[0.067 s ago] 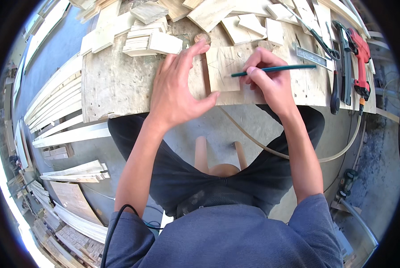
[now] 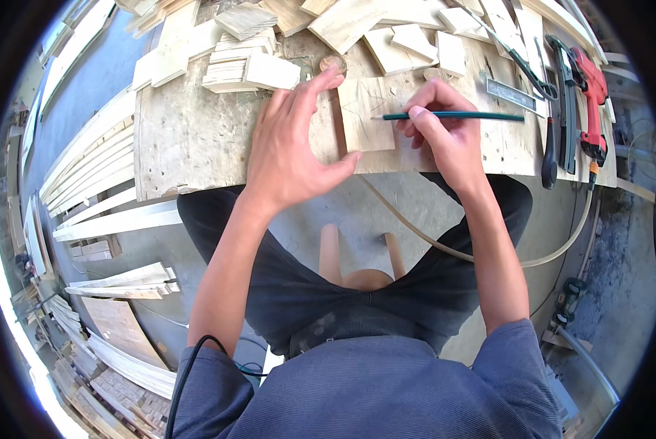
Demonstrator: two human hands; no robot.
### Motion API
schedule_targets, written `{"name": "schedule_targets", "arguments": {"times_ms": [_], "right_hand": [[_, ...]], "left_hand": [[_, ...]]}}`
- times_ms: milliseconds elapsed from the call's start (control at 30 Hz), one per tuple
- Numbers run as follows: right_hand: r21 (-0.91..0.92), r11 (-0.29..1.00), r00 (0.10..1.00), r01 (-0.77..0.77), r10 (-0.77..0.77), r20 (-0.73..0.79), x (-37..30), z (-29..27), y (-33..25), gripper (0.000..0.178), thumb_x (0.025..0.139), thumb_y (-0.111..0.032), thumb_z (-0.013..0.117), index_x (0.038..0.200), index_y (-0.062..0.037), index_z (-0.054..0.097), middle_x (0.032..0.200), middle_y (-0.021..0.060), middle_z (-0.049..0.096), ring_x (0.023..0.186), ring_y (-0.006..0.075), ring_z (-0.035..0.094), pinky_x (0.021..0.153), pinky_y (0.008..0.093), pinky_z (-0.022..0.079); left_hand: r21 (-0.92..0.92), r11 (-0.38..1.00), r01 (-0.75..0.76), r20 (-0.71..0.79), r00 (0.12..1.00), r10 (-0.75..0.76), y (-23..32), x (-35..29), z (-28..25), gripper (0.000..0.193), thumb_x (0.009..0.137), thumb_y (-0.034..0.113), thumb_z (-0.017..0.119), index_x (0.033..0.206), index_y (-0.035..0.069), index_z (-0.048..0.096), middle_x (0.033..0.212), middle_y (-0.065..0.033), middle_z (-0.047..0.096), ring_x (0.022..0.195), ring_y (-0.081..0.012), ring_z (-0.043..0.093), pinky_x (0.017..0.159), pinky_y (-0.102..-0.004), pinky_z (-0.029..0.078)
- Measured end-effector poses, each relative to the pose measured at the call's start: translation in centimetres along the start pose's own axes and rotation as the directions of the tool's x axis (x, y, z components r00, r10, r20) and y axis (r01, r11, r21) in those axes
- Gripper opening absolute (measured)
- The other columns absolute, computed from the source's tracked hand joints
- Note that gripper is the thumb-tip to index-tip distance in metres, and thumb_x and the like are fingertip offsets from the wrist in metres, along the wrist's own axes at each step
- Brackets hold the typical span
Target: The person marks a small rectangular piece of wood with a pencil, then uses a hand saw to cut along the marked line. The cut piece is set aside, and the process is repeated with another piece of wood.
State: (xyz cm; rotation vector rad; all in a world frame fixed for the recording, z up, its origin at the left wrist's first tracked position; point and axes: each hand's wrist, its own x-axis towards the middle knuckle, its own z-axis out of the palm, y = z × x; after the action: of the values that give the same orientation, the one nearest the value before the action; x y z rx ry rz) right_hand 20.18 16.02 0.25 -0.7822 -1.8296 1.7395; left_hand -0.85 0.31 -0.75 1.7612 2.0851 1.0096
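A small rectangular wooden board [image 2: 364,135] with pencil lines drawn on it lies near the front edge of the workbench [image 2: 189,157]. My left hand [image 2: 291,143] rests along the board's left side, thumb at its lower left corner and fingers spread toward its upper left. Between the fingertips of my right hand [image 2: 445,128] is a dark green pencil [image 2: 482,115], its tip at the board's surface and its back end pointing right.
Stacked wood offcuts [image 2: 233,69] and loose pieces [image 2: 412,40] line the bench's far side. On the right lie a try square [image 2: 515,94], a screwdriver [image 2: 550,154] and a red air nailer [image 2: 591,102] with its hose [image 2: 555,257]. Long planks [image 2: 97,161] lie at left.
The pencil has shifted slightly, its tip now a little farther left and higher on the board. My left hand stays in nearly the same place.
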Motion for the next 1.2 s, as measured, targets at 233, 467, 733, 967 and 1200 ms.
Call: {"name": "schedule_targets", "arguments": {"times_ms": [233, 467, 733, 967, 1200], "right_hand": [[-0.025, 1.0, 0.993, 0.006, -0.009, -0.12, 0.1, 0.2, 0.7, 0.012, 0.105, -0.012, 0.071, 0.1, -0.0017, 0.069, 0.091, 0.0059, 0.078, 0.082, 0.0086, 0.072, 0.069, 0.0273, 0.06], [-0.047, 0.999, 0.991, -0.002, -0.004, -0.133, 0.1, 0.3, 0.8, 0.012, 0.106, -0.012, 0.072, 0.101, -0.0018, 0.069, 0.091, 0.006, 0.078, 0.083, 0.0095, 0.075, 0.068, 0.0277, 0.062], [-0.061, 0.998, 0.999, 0.031, -0.03, 0.022, 0.1, -1.1, 1.7, 0.013, 0.106, -0.012, 0.072, 0.1, -0.0016, 0.069, 0.089, 0.0057, 0.077, 0.081, 0.0096, 0.073, 0.071, 0.0277, 0.061], [-0.005, 0.999, 0.986, -0.032, 0.031, -0.163, 0.0, 0.8, 0.0, 0.009, 0.1, -0.007, 0.069, 0.093, -0.0016, 0.068, 0.089, 0.0059, 0.076, 0.079, 0.0092, 0.069, 0.07, 0.0262, 0.056], [-0.01, 0.999, 0.998, 0.052, -0.052, 0.022, 0.0, -0.9, 1.3, 0.011, 0.105, -0.011, 0.071, 0.098, -0.0022, 0.069, 0.09, 0.0052, 0.077, 0.081, 0.0084, 0.07, 0.072, 0.0267, 0.058]], "left_hand": [[-0.006, 1.0, 0.004, -0.005, 1.0, -0.004, 0.0, -0.1, 0.0, 0.106, 0.079, 0.031, 0.095, 0.172, 0.016, 0.047, 0.155, -0.0002, 0.069, 0.131, -0.029, 0.065, 0.119, -0.046, 0.052], [0.001, 1.0, 0.01, 0.0, 1.0, -0.01, 0.0, 0.0, -0.1, 0.106, 0.079, 0.031, 0.095, 0.171, 0.016, 0.047, 0.156, -0.002, 0.069, 0.135, -0.0301, 0.064, 0.121, -0.0466, 0.051], [0.006, 1.0, 0.016, 0.007, 1.0, -0.016, 0.1, -0.1, -0.1, 0.106, 0.079, 0.031, 0.095, 0.172, 0.018, 0.046, 0.156, -0.0012, 0.069, 0.134, -0.0298, 0.064, 0.121, -0.0465, 0.051], [-0.002, 1.0, 0.013, -0.001, 1.0, -0.013, -0.2, -0.2, 0.1, 0.108, 0.079, 0.031, 0.095, 0.173, 0.018, 0.045, 0.156, -0.0014, 0.069, 0.134, -0.0297, 0.064, 0.122, -0.0464, 0.051], [0.017, 0.999, -0.049, -0.049, 0.998, 0.05, -0.1, -0.1, 0.1, 0.108, 0.075, 0.024, 0.097, 0.17, 0.011, 0.049, 0.158, -0.0033, 0.072, 0.114, -0.0291, 0.064, 0.106, -0.043, 0.057]]}}
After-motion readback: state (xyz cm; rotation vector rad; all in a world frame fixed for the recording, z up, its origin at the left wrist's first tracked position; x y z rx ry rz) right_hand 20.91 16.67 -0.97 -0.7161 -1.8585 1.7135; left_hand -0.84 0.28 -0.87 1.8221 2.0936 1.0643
